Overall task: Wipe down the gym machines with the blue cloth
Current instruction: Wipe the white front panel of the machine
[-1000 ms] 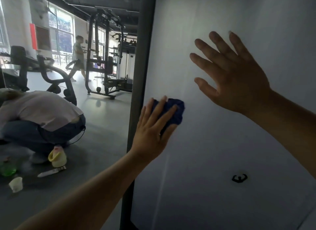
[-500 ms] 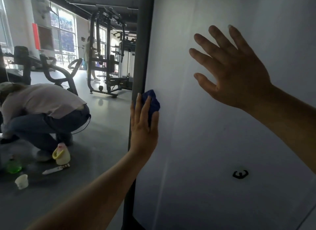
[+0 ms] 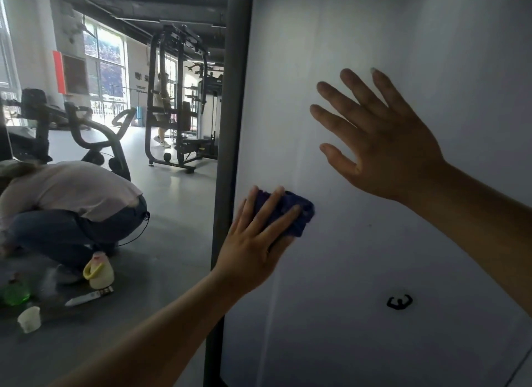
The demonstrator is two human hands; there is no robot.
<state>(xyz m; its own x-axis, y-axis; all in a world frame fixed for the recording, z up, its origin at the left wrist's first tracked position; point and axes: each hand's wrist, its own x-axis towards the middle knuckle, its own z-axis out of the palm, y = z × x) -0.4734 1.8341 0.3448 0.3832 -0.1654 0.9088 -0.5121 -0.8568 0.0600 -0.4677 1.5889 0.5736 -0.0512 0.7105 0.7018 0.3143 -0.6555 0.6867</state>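
Head view: the left hand (image 3: 253, 242) lies flat on the blue cloth (image 3: 290, 213), fingers straight and slightly spread over it, pressing the wad against the pale panel (image 3: 374, 343) of a machine. The flat palm likely serves to spread pressure across the cloth so it rubs a broad patch instead of bunching. The cloth sits under the fingers and sticks out past the fingertips, just to the side of the dark post (image 3: 230, 127) that edges the panel beside the thumb. Above and to the outside of the left hand, well apart from it, the right hand (image 3: 385, 144) is wide open with fingers fanned and holds nothing; it appears to lean on the panel, probably as a brace, though contact cannot be confirmed. Below the right hand a small black mark (image 3: 399, 301) shows on the panel. Beyond the post, on the far side from the left hand, a person (image 3: 72, 202) crouches on the floor (image 3: 161, 257) beside a yellow bottle (image 3: 99, 271), a green bottle (image 3: 15, 293) and a cup (image 3: 28, 319). Much of the panel around both hands looks yet to be wiped.
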